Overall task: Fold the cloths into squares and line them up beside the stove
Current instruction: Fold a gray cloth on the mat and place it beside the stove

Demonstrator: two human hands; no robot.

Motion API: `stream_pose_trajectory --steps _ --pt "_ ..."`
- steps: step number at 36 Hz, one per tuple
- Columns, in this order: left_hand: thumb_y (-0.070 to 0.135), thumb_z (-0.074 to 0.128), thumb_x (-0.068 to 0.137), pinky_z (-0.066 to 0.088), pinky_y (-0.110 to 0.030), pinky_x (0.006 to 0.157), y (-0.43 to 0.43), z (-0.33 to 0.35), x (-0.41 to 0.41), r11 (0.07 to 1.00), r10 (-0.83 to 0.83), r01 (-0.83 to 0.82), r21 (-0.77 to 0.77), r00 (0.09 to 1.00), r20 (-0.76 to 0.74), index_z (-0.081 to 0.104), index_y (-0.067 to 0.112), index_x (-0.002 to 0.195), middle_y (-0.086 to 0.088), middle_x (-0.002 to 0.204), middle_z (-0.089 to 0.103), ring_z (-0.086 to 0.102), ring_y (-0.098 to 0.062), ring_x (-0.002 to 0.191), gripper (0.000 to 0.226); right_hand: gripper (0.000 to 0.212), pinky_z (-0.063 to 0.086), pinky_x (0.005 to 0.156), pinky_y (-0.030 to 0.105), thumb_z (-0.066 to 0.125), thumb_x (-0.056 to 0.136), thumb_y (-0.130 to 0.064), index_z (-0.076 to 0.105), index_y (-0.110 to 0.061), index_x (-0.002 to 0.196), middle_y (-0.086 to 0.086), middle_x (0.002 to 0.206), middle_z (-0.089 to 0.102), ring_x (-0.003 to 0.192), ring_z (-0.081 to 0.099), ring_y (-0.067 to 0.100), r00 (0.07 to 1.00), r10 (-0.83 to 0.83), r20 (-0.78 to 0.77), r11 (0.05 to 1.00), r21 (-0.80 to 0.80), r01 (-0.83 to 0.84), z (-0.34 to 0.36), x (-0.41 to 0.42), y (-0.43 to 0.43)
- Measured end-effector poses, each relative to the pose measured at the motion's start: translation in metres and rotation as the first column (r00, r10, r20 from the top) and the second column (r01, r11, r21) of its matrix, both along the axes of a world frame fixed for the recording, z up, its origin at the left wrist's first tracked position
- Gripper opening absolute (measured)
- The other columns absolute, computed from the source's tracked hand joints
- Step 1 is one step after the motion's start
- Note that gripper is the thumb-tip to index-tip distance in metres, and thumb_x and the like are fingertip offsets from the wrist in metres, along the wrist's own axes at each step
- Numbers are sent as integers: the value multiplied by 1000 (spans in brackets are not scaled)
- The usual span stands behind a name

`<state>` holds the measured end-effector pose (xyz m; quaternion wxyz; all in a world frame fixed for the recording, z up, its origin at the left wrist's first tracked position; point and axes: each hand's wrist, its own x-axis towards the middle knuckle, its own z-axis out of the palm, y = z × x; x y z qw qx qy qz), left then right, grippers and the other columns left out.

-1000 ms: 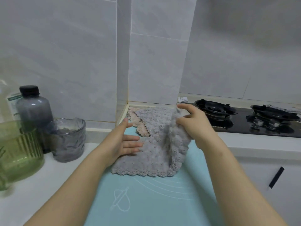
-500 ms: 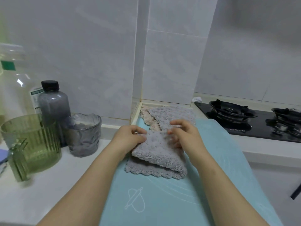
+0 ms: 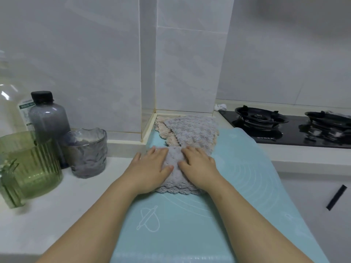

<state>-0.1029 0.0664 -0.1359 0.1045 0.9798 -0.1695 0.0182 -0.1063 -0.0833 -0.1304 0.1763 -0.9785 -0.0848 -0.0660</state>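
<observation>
Now left hand (image 3: 150,168) and right hand (image 3: 197,166) press flat, grasping nothing, on folded grey fluffy cloth (image 3: 175,180); smooth outward, square edges.

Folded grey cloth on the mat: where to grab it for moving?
Likely the near scalloped edge of the folded grey cloth, from the person's side: the layers' hems lie stacked and exposed there, so one pinch keeps the fold. The left hand and right hand cover the rest.

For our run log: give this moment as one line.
step: pressing fold flat | left hand: flat on grey cloth | right hand: same | under: blue mat | other cloths: behind, near wall
</observation>
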Motion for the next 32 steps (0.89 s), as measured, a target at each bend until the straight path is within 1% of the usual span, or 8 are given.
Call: stream_pose_trajectory --steps 4,8,14,20,23,25,28,32 --pt "44 17 99 0 -42 117 3 -3 -3 996 31 -23 88 996 -82 6 24 149 9 158 2 -3 -10 145 55 51 12 113 39 30 98 -32 22 -20 147 -4 157 15 144 10 17 997 -9 -77 1000 -9 8 -4 0 -1" --pt "42 16 100 -2 -44 117 -4 -4 -10 995 40 -32 90 995 -94 6 24 149 9 158 1 -3 -9 145 53 51 9 114 43 25 99 -35 21 -19 147 -4 158 11 145 5 17 995 -26 -99 998 -58 20 -12 -1 -2" --pt "40 18 100 -2 -42 117 -2 -3 -11 997 40 -33 76 995 -88 10 22 149 6 158 3 1 -11 145 53 51 6 115 42 22 100 -36 20 -19 148 -4 158 8 145 3 16 995 -22 -101 997 -76 14 -12 -4 0" --pt "36 25 97 5 -37 116 -4 -1 -6 996 61 -60 62 998 -18 18 22 148 6 157 10 9 -10 144 53 51 8 115 41 26 99 -36 25 -21 147 -5 158 12 145 5 15 998 -13 -61 1000 13 14 -12 -1 0" --pt "38 27 96 9 -32 114 -3 -7 -9 997 81 -81 9 996 23 22 26 147 8 156 15 12 -9 143 52 50 10 114 37 32 98 -37 30 -22 145 -6 157 15 145 8 14 999 -15 -37 997 80 18 -16 -5 -1" --pt "46 20 92 12 -30 113 -3 -11 -11 994 108 -106 -36 992 58 25 29 145 9 155 18 14 -8 142 56 48 12 113 36 35 97 -37 34 -23 143 -6 156 18 144 11 14 1000 -24 -12 992 122 25 -17 -6 -3" --pt "52 13 75 15 -28 111 -5 -13 -13 986 149 -140 -93 984 93 30 34 143 10 153 23 20 -8 140 72 47 14 111 34 40 95 -38 37 -27 140 -6 155 19 142 15 16 998 -55 7 982 180 53 -19 -5 -6" --pt "60 0 69 15 -31 109 -8 -19 -10 978 190 -175 -116 974 127 39 35 138 10 149 32 28 -9 136 84 51 15 111 32 43 93 -41 34 -27 141 -4 155 17 140 18 18 995 -98 -25 969 226 101 -18 -3 -7"
